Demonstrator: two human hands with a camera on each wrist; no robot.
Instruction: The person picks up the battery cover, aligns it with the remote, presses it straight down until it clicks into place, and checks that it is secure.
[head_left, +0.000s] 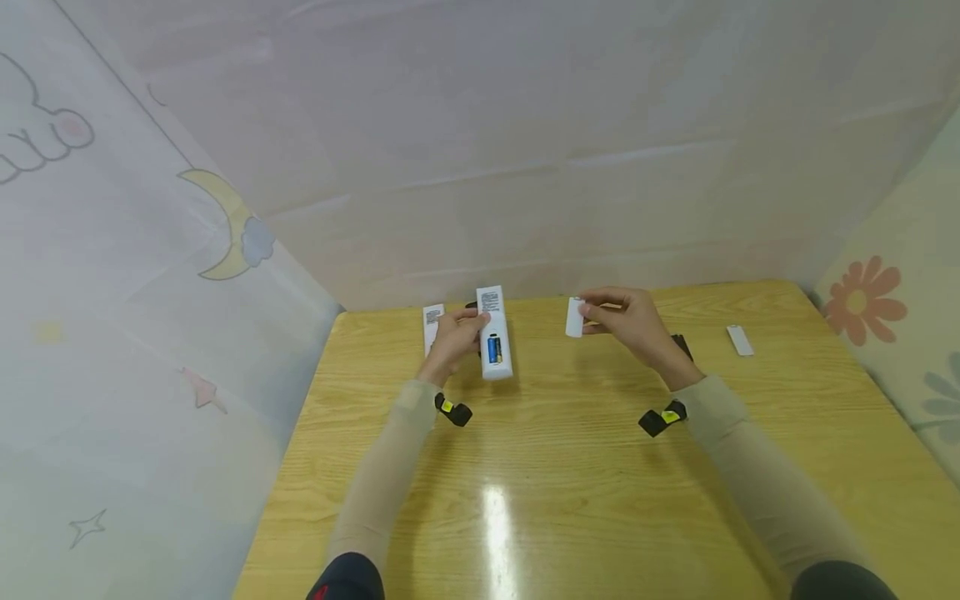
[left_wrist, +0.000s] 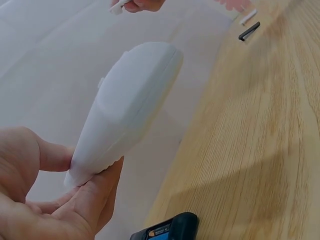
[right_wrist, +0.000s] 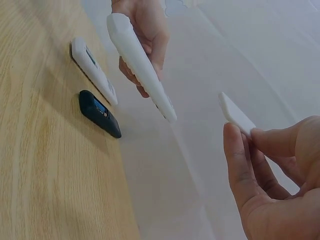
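Observation:
My left hand grips a white remote control above the table, its back turned up toward the head camera. Its battery bay is uncovered, and blue-and-black battery casing shows inside. In the left wrist view the thumb and fingers of that hand pinch one end of the remote. Off to the right, my right hand holds a small white battery cover between thumb and fingers. The right wrist view shows this cover edge-on, apart from the remote.
A second white remote and a black remote with a blue battery visible lie on the wooden table by the left hand. Another white cover and a black cover lie at the right. A wall stands behind the table.

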